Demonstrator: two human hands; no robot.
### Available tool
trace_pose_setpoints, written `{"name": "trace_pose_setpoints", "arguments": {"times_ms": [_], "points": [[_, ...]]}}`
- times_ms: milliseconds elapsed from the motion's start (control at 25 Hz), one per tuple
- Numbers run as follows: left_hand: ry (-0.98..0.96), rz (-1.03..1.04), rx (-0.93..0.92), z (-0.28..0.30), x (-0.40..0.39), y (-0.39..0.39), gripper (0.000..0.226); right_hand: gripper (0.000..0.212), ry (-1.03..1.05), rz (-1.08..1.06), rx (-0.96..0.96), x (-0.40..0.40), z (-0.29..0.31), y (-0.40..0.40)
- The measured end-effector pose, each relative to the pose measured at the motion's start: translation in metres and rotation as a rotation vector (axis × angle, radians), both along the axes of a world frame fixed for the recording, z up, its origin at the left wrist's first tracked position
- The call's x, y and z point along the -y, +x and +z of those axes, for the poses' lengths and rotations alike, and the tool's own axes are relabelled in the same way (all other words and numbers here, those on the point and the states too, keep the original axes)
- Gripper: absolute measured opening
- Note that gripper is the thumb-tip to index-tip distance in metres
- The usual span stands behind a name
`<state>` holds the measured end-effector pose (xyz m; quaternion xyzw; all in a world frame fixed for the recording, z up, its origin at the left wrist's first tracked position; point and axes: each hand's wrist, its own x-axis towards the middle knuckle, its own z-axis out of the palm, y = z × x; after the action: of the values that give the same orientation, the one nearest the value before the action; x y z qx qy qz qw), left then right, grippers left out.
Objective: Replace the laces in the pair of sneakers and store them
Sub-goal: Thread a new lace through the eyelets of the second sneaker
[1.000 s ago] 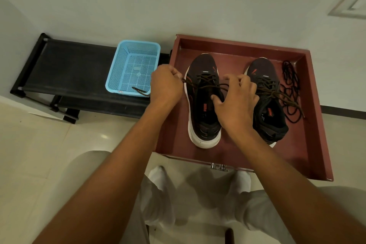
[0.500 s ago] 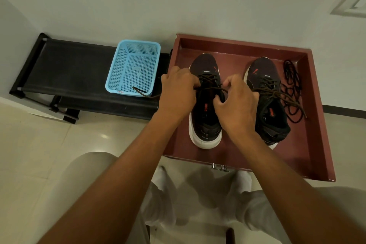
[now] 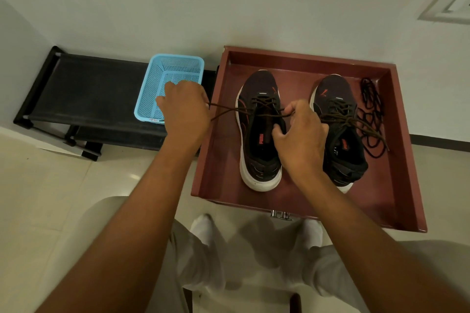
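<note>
Left hand (image 3: 184,112) and right hand (image 3: 300,132) each grip a brown lace (image 3: 229,110) end of the left sneaker (image 3: 259,129); fingertips hidden, apparently pinching.

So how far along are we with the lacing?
Looks done: right sneaker carries a brown lace, and black laces lie loose beside it in the tray. In hand: left hand and right hand pull the left sneaker's brown lace. Left: tying, storing.
</note>
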<state>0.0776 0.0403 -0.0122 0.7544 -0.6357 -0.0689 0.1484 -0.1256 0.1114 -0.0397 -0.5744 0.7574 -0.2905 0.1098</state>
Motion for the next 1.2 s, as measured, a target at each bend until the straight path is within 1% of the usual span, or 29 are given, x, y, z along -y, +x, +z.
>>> {"name": "trace_pose_setpoints", "arguments": {"times_ms": [40,120,160,240,400,480,600,640,720,800,880,960,1120,1160,1200], "points": [[0.001,-0.053,0.008,0.001,-0.003,-0.006,0.023,0.035,0.002,0.001,0.025,0.001,-0.001,0.000],[-0.011,-0.268,-0.018,-0.001,-0.009,-0.024,0.033,0.038,0.007,-0.004,0.109,0.002,-0.001,0.001],[-0.018,-0.370,-0.032,-0.004,-0.012,-0.034,0.031,0.039,0.004,-0.012,0.146,0.002,0.000,0.001],[-0.031,-0.452,-0.039,-0.012,-0.013,-0.046,0.023,0.041,-0.014,-0.023,0.185,0.002,-0.001,0.001],[-0.035,-0.383,-0.041,-0.014,-0.007,-0.044,0.009,0.042,-0.038,-0.029,0.214,0.003,-0.003,-0.001],[-0.033,-0.288,-0.035,-0.009,-0.002,-0.030,0.008,0.041,-0.035,-0.050,0.236,0.003,-0.004,-0.002],[-0.034,-0.143,-0.129,-0.004,0.008,-0.004,0.005,0.041,-0.026,-0.072,0.255,0.004,-0.005,-0.001],[-0.014,-0.137,-0.161,-0.002,0.009,0.001,0.004,0.041,-0.022,-0.076,0.254,0.003,-0.005,0.000],[0.052,-0.198,-0.185,0.000,0.007,0.002,0.002,0.041,-0.013,-0.078,0.252,0.003,-0.004,0.001],[0.109,-0.278,-0.215,0.003,0.005,-0.003,0.010,0.038,0.007,-0.073,0.246,0.003,-0.002,0.001],[0.120,-0.296,-0.246,0.005,0.005,-0.009,0.032,0.035,0.038,-0.060,0.226,0.005,0.001,0.000],[0.137,-0.288,-0.232,0.003,0.006,-0.014,0.045,0.034,0.070,-0.036,0.226,0.007,0.003,-0.002],[0.284,-0.278,-0.257,-0.010,0.004,-0.024,0.048,0.034,0.161,0.023,0.247,0.011,0.009,-0.007],[0.318,-0.261,-0.290,-0.013,0.004,-0.026,0.048,0.034,0.175,0.038,0.252,0.011,0.010,-0.008],[0.350,-0.219,-0.363,-0.016,0.005,-0.027,0.047,0.035,0.185,0.051,0.250,0.012,0.011,-0.009]]}}
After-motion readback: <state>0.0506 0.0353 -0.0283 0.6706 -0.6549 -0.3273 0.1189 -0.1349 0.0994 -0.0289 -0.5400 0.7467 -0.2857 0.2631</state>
